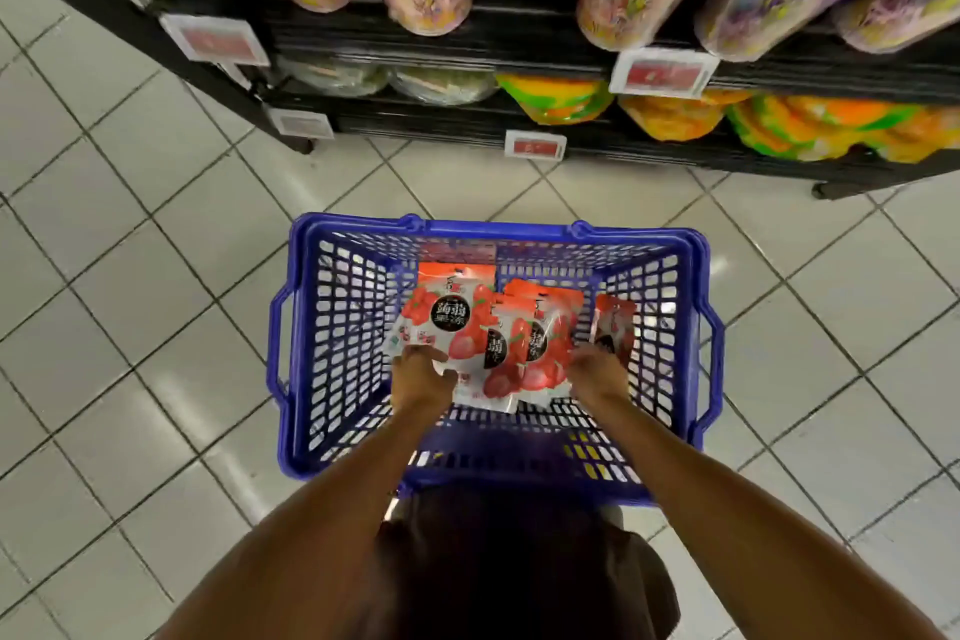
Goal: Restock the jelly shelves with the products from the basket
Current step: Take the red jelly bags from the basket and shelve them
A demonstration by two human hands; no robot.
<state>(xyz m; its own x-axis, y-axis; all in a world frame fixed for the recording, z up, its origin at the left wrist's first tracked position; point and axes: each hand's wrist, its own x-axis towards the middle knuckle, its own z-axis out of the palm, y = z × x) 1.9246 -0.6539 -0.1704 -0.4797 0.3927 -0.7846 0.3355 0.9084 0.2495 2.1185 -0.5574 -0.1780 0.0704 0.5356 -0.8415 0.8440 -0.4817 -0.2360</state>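
It's looking like early days: the red jelly pouches (452, 312) are all lying in the blue basket (696, 327) on the floor, and nothing is heading for the shelves (467, 125) up at twelve o'clock, so I'm judging nearly the whole restock undone. You're reaching both arms straight down into the basket. Your left hand (421, 374) is curling its fingers round the pile's lower edge at nine o'clock. Your right hand (597, 372) is gripping the three o'clock edge.
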